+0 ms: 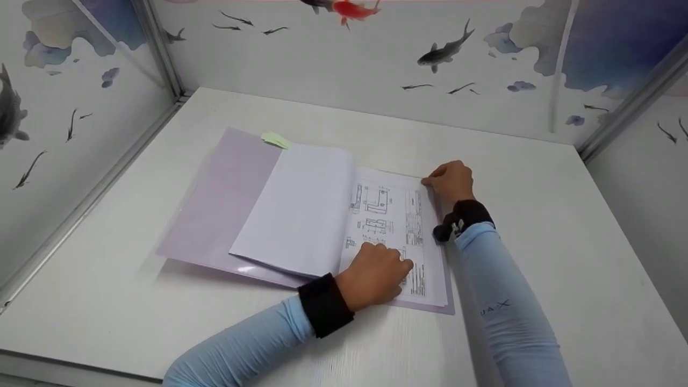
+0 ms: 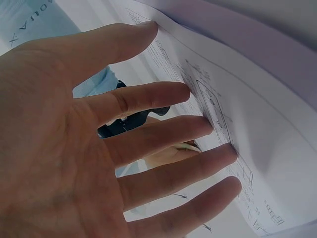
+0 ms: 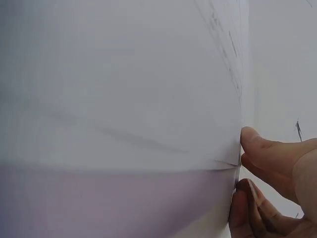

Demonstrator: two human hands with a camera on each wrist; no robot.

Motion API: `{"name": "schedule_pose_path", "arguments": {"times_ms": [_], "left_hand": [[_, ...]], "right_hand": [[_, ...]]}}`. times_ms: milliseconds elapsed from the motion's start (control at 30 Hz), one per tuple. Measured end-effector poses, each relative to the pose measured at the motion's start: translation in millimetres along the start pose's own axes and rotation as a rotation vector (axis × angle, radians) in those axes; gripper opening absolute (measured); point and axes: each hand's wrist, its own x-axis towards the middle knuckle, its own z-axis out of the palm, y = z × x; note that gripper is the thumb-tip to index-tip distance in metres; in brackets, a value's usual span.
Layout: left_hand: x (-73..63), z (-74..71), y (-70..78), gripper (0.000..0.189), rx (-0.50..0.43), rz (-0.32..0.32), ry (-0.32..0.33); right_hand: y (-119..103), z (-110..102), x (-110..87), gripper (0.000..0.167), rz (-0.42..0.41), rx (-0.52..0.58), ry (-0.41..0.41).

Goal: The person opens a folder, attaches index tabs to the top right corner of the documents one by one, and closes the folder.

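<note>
A purple folder (image 1: 215, 183) lies spread on the table with white sheets inside. A blank-backed sheet (image 1: 306, 209) is turned over to the left, bowed near the fold. On the right lies a page with technical drawings (image 1: 395, 180). My left hand (image 1: 374, 277) is over its lower part; in the left wrist view the fingers (image 2: 163, 94) are spread and nearly straight, fingertips on the page. My right hand (image 1: 454, 180) is at the page's far right corner, where thumb and forefinger (image 3: 252, 135) pinch the paper's edge. The other fingers curl beside the folder's edge.
A pale green tab (image 1: 276, 140) sticks out at the top of the turned sheet. The white table (image 1: 537, 215) is enclosed by panels (image 1: 322, 64) printed with fish, with metal frame posts (image 1: 161, 54) at the corners.
</note>
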Motion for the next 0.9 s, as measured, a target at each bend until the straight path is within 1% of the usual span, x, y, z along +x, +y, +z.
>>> {"name": "schedule_pose_path", "arguments": {"times_ms": [100,200,300,467,633,800,900], "left_hand": [[0.0,0.1,0.4,0.02,-0.004,0.001,0.004],[0.0,0.1,0.7,0.018,-0.005,0.002,0.013],[0.2,-0.1,0.5,0.017,-0.013,0.003,0.017],[0.9,0.0,-0.1,0.018,-0.023,0.006,0.006],[0.5,0.1,-0.1,0.019,-0.026,0.013,0.002],[-0.5,0.5,-0.4,0.016,-0.02,0.025,0.036],[-1.7,1.1,-0.7,0.015,-0.019,0.029,0.048]], "right_hand": [[0,-1,-3.3,0.027,0.022,0.009,0.001],[1,-3,-5.4,0.024,0.019,0.015,-0.008],[2,-4,-6.1,0.024,0.026,0.026,-0.035],[3,-6,-6.7,0.031,0.022,0.027,-0.082],[4,-9,-7.3,0.028,0.028,0.044,-0.101],[3,-11,-6.4,0.029,0.021,0.03,-0.115],[3,-14,-7.1,0.032,0.012,0.001,-0.152]]}}
